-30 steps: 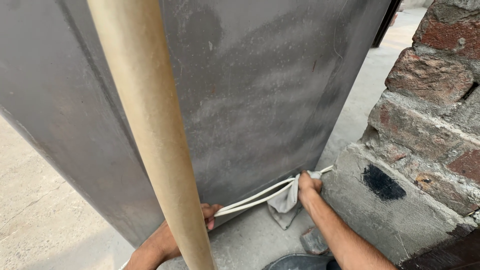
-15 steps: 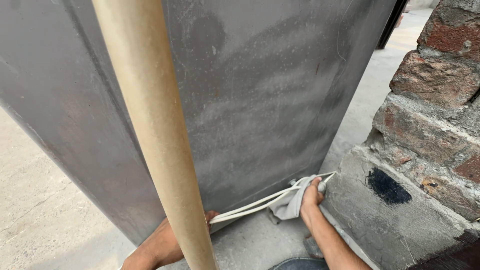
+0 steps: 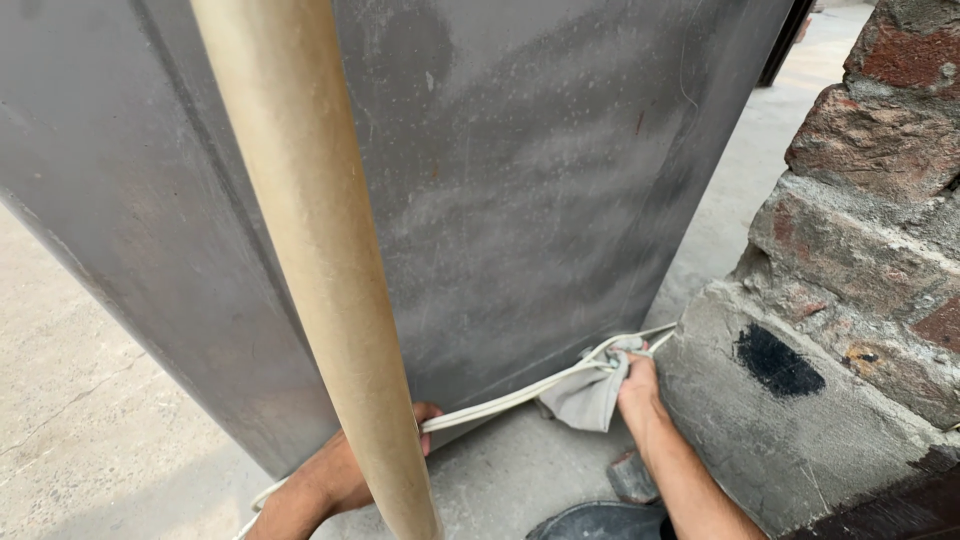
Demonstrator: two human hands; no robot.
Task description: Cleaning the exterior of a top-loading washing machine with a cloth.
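My left hand is low at the bottom edge of a large grey metal sheet, partly hidden behind a tan pole, and grips a white rope. The rope runs rightward along the sheet's lower edge. My right hand holds the rope's other end together with a grey cloth at the sheet's bottom right corner, close to the brick wall.
A rough brick and cement wall with a black patch stands at the right. Concrete floor lies on the left and below. A small stone and a dark rounded object sit near my right forearm.
My right hand shifted a little right and up with the cloth and rope, toward the sheet's corner. The left hand stayed by the pole, still on the rope.
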